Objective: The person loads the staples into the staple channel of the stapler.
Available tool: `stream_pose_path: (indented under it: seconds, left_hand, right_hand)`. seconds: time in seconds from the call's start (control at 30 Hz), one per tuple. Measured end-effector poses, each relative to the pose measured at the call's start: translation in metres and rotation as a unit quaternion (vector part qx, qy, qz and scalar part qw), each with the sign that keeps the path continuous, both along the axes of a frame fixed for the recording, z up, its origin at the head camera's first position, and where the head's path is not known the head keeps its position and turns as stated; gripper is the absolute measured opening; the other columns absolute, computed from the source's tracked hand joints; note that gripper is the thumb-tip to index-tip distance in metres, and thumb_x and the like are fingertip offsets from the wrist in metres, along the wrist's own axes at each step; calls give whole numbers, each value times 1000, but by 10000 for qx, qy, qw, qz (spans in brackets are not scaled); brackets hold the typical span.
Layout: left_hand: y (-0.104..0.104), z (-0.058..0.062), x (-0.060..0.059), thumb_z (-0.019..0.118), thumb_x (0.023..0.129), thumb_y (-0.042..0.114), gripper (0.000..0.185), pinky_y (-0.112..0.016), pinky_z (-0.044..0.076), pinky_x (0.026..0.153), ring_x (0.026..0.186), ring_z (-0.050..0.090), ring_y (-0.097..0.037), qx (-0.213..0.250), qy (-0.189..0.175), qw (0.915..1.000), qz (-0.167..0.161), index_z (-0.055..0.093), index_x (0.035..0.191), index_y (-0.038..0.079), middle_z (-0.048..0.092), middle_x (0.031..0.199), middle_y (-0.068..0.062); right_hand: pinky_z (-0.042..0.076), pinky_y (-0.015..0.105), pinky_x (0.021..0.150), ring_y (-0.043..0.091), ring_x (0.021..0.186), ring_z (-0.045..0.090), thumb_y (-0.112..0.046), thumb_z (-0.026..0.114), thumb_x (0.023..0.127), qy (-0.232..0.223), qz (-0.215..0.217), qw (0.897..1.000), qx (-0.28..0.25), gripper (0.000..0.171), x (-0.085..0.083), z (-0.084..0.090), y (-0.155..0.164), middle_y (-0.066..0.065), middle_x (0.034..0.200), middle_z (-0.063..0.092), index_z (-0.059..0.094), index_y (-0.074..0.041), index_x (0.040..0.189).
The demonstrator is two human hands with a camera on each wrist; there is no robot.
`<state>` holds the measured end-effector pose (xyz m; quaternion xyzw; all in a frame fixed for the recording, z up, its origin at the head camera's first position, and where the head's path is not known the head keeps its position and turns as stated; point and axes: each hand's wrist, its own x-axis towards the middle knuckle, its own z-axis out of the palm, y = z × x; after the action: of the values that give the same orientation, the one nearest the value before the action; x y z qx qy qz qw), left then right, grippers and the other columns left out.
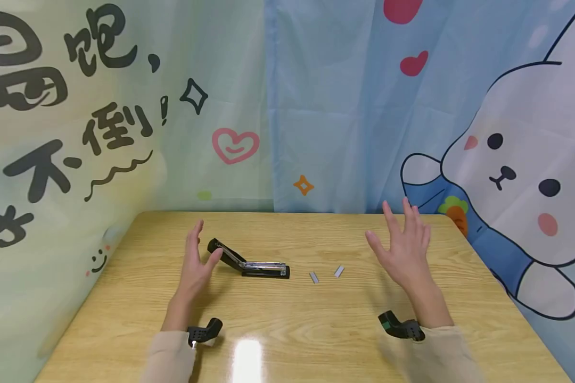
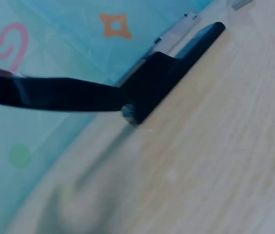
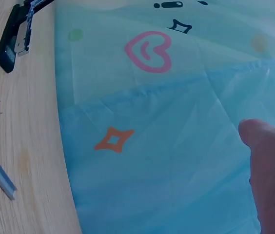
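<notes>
A black stapler lies on the table with its top arm swung wide up to the left, baring the metal magazine. Close beside the raised arm is my left hand, fingers extended and nothing held; whether it touches the arm I cannot tell. Two small strips of staples, one nearer the stapler and another strip to its right, rest on the tabletop. My right hand hovers over the right side with fingers spread. In the right wrist view its thumb shows, apart from the staple strips.
The wooden table ends at the back against a printed curtain with hearts and a cartoon rabbit. A black wrist camera is strapped to the left wrist, and another wrist camera to the right.
</notes>
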<state>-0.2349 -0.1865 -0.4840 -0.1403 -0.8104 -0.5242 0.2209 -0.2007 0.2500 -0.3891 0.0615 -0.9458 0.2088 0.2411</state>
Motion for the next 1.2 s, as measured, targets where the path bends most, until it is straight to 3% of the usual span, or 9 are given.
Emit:
stream_pose_path:
  seconds: [0.1,0.3,0.47,0.63,0.77,0.87,1.0,1.2]
  left_hand:
    - [3,-9,1,62,86,7,81,-58,19,109,142,22,-33,448,81,9986,-277,15,152,18,23,155,-10]
    - [14,-3,16,60,85,1,79,-58,20,107,138,24,-38,695,-254,9957,-565,15,150,1,26,152,-21]
    - [17,-6,22,59,84,-1,77,-49,25,104,133,31,-25,780,-531,9944,-485,19,150,2,30,150,-21]
    - [13,-10,25,56,84,-5,76,-46,28,103,129,34,-10,1188,-560,9901,-492,20,150,3,33,147,-18]
    - [4,-8,27,57,83,-9,75,-34,32,99,124,38,-1,1385,-540,9885,-292,23,149,3,39,141,-21]
    - [1,-5,25,58,83,-10,76,-32,34,97,120,41,1,1361,-553,9886,-326,22,149,4,39,140,-24]
    - [6,-3,20,58,83,-12,79,-41,33,97,114,44,-1,1547,-565,9854,-440,19,150,4,39,137,-25]
    - [15,-11,16,59,83,-11,80,-39,35,97,113,47,0,1580,-708,9834,-543,19,150,6,43,136,-26]
  right_hand:
    - [-4,70,105,43,144,1,-56,48,92,-97,-16,9999,-97,74,-2,-4,-2,15,159,0,26,-18,151]
    - [-3,69,106,43,143,0,-56,47,93,-124,-149,9994,-285,74,-4,-14,-5,15,159,-1,24,-16,151]
    - [-1,69,105,45,143,2,-54,48,93,-187,-206,9983,-512,74,-4,-28,-5,19,158,3,25,-15,151]
    - [4,68,104,46,140,8,-52,50,93,-340,-202,9972,-628,73,-11,-41,-7,23,155,9,27,-13,150]
    - [8,69,103,48,138,12,-51,49,94,-668,-25,9947,-778,73,-21,-49,-16,24,154,11,25,-14,151]
    - [13,70,101,48,138,16,-49,50,94,-918,2,9921,-853,71,-27,-55,-20,24,153,15,25,-15,151]
    - [23,66,102,46,135,26,-46,49,96,-1308,157,9878,-833,67,-33,-65,-20,24,149,24,28,-11,149]
    - [35,59,100,43,126,41,-37,51,97,-1976,411,9772,-656,56,-31,-81,-17,24,139,39,40,-7,143]
